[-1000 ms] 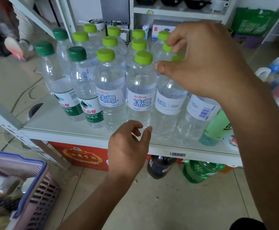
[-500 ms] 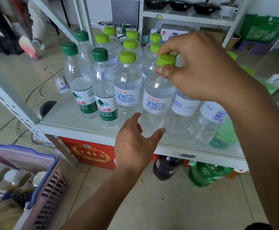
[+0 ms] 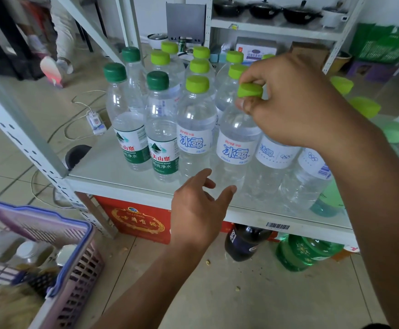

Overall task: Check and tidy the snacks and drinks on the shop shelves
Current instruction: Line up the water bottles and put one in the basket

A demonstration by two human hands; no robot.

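White shelf (image 3: 113, 167) carries water bottles (image 3: 163, 138) in rows, dark-green caps at its left end, lime ones further right. Blue-label bottle (image 3: 234, 148) stands in the shelf's front row. Our right hand (image 3: 298, 103) pinches its lime cap (image 3: 250, 90). Our left hand (image 3: 198, 210) hovers at the shelf's front edge, fingers loose, holding nothing. We'd turn the bottle by the cap, label outward, with the left steadying its base so neighbours don't tip.

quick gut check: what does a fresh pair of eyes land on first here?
The right hand, centre right, pinches the lime-green cap of a front-row water bottle among the cluster standing on the white shelf. The left hand hovers open just below it, at the shelf's front edge. At bottom left sits a purple basket, its contents blurred.
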